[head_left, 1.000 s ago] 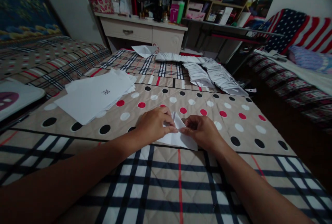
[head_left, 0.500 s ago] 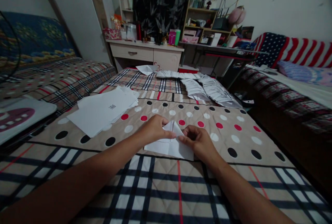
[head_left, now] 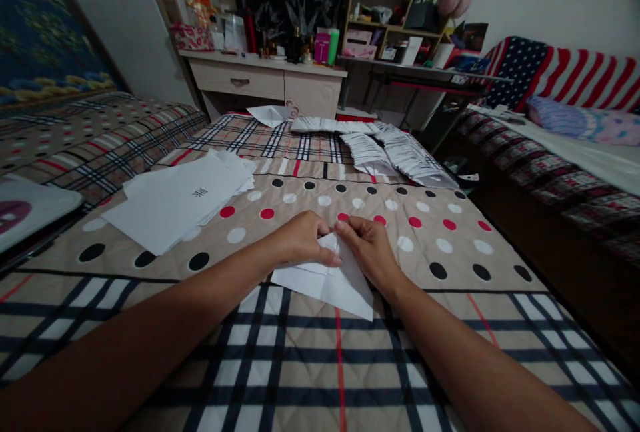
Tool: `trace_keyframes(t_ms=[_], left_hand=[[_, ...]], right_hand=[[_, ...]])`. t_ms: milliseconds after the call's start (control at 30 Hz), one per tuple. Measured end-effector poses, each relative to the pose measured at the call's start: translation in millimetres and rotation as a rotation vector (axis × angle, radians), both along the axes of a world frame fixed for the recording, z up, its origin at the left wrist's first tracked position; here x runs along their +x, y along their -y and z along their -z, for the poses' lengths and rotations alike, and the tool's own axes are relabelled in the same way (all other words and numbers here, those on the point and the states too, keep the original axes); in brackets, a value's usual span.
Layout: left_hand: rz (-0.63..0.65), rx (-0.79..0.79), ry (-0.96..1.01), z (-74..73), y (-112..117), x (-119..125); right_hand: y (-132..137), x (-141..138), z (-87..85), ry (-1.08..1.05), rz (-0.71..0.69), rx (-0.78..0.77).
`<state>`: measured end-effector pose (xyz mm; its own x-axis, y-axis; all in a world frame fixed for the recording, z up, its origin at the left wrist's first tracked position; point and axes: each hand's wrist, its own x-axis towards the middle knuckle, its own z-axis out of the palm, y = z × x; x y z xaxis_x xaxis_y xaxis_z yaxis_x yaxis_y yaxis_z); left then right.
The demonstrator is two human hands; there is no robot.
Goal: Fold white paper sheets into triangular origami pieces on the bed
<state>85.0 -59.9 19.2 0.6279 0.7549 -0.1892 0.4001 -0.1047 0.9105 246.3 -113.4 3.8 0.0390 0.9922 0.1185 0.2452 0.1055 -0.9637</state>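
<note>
A partly folded sheet of white paper (head_left: pixel 345 289) lies over the bed cover in front of me, its far end coming to a point. My left hand (head_left: pixel 305 239) grips the paper's left side, thumb on top and fingers behind. At the pointed top, my right hand (head_left: pixel 373 249) pinches the paper between thumb and forefinger. Both thumbs are close together near the tip. To the left, a loose stack of white sheets (head_left: pixel 165 209) is spread out, with a small dark printed mark on the top one.
Several rows of folded white paper pieces (head_left: pixel 415 155) lie at the bed's far right. A single folded paper (head_left: pixel 270 115) rests at the far edge. The bed cover (head_left: pixel 310 365) has plaid and dots. Behind stand a white dresser (head_left: pixel 240 82) and a shelf (head_left: pixel 383 2).
My right hand has moved up along the paper's right edge to its tip. The left hand keeps its grip. The paper has turned slightly and the view has tilted down.
</note>
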Motion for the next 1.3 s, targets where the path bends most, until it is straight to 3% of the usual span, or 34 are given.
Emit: trace_keyframes(t_ms=[100,233,433,567,700,900,1100,1233,1300], left_hand=[[0.005,0.007,0.026,1.9,-4,-3],[-0.268,-0.078,0.234,4.0,-10,-6],[-0.606,-0.223,0.676,3.0,-1,4],[-0.705,-0.268,0.885,6.1,6,18],[-0.764,-0.277,0.938,9.2,9,24],[-0.796,-0.294,0.883,6.7,13,26],[-0.696,-0.386,0.939,4.8,15,24],[-0.468,-0.4,0.609,7.6,7,8],[-0.37,-0.381,0.439,7.6,5,1]], right_hand=[[-1,2,-2.1,-0.042,-0.013,-0.061],[2,6,-3.8,-0.126,-0.083,-0.128],[4,7,-7.6,-0.308,0.011,-0.116],[7,-7,-8.3,-0.427,0.009,-0.06],[14,-25,-6.1,-0.57,0.014,-0.064],[15,-38,-6.9,-0.533,0.083,-0.051],[8,-27,-5.7,-0.382,0.171,0.01],[1,1,-7.6,-0.361,0.219,-0.077],[-1,15,-9.7,-0.282,0.147,-0.146]])
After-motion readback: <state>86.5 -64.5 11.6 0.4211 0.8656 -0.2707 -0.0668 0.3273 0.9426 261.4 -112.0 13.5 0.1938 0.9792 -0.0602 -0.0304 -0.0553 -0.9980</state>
